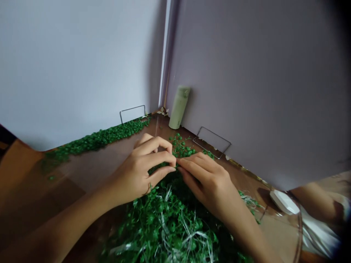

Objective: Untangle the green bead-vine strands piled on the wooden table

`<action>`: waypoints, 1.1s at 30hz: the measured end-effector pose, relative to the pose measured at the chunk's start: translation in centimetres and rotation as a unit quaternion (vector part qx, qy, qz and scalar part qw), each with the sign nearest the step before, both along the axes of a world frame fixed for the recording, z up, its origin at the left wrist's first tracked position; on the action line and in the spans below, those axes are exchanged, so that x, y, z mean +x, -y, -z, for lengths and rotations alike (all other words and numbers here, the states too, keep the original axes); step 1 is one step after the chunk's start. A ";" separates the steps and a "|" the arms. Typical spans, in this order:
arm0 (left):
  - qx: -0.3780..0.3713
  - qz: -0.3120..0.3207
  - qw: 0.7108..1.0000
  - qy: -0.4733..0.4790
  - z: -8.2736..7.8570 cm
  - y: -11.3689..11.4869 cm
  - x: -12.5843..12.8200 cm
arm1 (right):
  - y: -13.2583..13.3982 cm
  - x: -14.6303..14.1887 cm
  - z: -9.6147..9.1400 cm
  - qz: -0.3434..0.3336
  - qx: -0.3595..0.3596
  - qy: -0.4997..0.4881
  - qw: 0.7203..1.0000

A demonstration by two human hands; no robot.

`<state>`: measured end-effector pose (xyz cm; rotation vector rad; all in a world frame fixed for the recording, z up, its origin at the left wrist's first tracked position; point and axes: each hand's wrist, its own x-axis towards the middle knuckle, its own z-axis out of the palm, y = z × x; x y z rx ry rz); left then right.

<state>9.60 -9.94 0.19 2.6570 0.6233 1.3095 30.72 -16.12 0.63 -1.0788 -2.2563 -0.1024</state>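
Note:
My left hand [150, 159] and my right hand [210, 175] meet at their fingertips near the middle of the head view. Both pinch, thumb against forefinger, and a bit of a small green plastic piece [177, 167] shows between them; the fingers hide most of it. Under and in front of my hands lies a big tangled heap of green plastic pieces [167, 226], with clear whitish strands [189, 237] mixed through it. Just beyond my fingertips is a smaller group of round green pieces [182, 146] on stems.
A long row of green pieces [101, 139] lies along the left white panel [76, 65]. A pale green bottle [179, 107] stands by the right panel [255, 80]. Wire stands [212, 142] poke out beneath the panels. A white object [284, 202] and another person's arm [315, 201] are at right.

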 end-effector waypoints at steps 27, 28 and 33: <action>-0.048 -0.006 0.999 0.010 1.1 0.9 1.2 | 0.1 0.0 -0.4 0.018 0.053 0.067 0.996; -0.066 0.011 0.998 0.005 1.1 0.7 1.1 | 0.1 0.0 -0.4 0.017 0.049 0.068 0.996; -0.129 0.030 0.991 -0.014 1.0 0.6 0.9 | 0.0 -0.1 -0.3 0.008 0.040 0.057 0.998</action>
